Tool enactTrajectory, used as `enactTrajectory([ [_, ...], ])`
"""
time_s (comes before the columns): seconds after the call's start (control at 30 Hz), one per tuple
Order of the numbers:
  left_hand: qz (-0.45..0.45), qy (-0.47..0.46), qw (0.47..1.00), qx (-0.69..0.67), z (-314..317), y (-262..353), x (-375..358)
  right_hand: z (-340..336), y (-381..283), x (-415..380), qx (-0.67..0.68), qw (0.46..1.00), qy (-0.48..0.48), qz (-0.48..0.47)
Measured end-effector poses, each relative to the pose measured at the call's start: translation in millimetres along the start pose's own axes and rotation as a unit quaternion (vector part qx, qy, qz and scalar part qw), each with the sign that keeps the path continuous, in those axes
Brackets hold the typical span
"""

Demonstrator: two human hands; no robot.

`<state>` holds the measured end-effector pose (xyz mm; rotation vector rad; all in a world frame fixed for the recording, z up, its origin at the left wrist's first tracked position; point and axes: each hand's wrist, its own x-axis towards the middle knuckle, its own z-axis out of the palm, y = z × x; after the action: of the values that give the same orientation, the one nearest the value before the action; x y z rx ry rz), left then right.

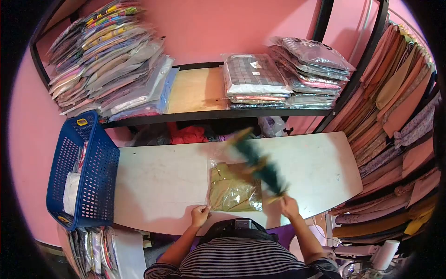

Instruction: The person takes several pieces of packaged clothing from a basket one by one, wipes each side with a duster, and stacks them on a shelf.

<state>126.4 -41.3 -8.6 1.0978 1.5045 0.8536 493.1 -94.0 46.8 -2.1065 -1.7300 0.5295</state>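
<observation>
On the white table lies an olive-green folded garment [232, 188] in a clear plastic bag. My left hand [200, 215] is closed at the bag's lower left corner, pinching its edge. To the right of the bag, my right hand [289, 207] is closed on the lower end of a dark green and yellow-brown item [262, 167], blurred by motion. This item slants up and left over the table, its upper part above the bag's right side. What exactly it is cannot be made out.
A blue perforated basket [97, 181] with white items stands at the table's left end. Behind the white table [153, 181], a shelf [193, 88] bears stacks of bagged garments [255, 76]. Clothes [395, 107] hang at the right, and a white cylindrical object [385, 255] is at the lower right.
</observation>
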Motion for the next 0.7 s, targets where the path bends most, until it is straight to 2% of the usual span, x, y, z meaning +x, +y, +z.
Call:
enactTrajectory([
  [0.07,-0.012,-0.015,1.0,0.016,-3.5,4.8,-2.3,-8.2,-38.1,-2.9,-0.084,0.975,-0.159,-0.134],
  [0.1,-0.023,-0.03,0.999,0.031,-4.8,5.6,-2.5,-7.5,-40.9,-0.2,-0.083,0.975,-0.159,-0.132],
  [0.17,-0.015,-0.033,0.999,0.036,-6.3,4.0,-2.2,-1.7,-41.4,8.9,-0.179,0.954,-0.197,-0.14],
  [0.27,-0.015,-0.03,0.999,0.036,-6.3,1.2,0.4,7.8,-4.5,41.0,-0.209,0.973,-0.097,0.02],
  [0.33,-0.022,-0.031,0.999,0.001,-6.7,1.2,-0.2,-0.8,-5.9,55.8,-0.123,0.982,-0.033,0.139],
  [0.37,-0.021,-0.031,0.999,0.0,-7.7,1.9,-0.7,-3.7,-7.6,59.8,-0.074,0.987,0.013,0.139],
  [0.4,-0.057,-0.029,0.997,-0.036,-8.5,6.1,-2.0,-9.9,-17.4,59.5,-0.075,0.987,0.015,0.138],
  [0.43,-0.094,-0.028,0.993,-0.071,-8.8,8.3,-2.3,-15.4,-31.8,55.9,-0.089,0.991,-0.022,0.102],
  [0.47,-0.095,-0.028,0.993,-0.071,-9.6,3.9,-0.6,-16.4,-43.8,52.6,-0.102,0.991,-0.059,0.067],
  [0.53,-0.048,-0.052,0.997,-0.007,-13.9,-9.1,1.2,-4.2,-56.4,44.2,-0.107,0.98,-0.127,-0.111],
  [0.6,-0.032,-0.069,0.996,0.04,-19.4,-15.0,3.3,9.0,-68.4,43.9,-0.17,0.951,-0.205,-0.158],
  [0.63,-0.014,-0.083,0.993,0.084,-20.6,-16.0,4.0,15.5,-63.1,45.4,-0.168,0.952,-0.206,-0.155],
  [0.7,-0.017,-0.08,0.991,0.11,-21.1,-13.5,5.3,32.8,-48.8,55.2,-0.145,0.982,-0.104,-0.058],
])
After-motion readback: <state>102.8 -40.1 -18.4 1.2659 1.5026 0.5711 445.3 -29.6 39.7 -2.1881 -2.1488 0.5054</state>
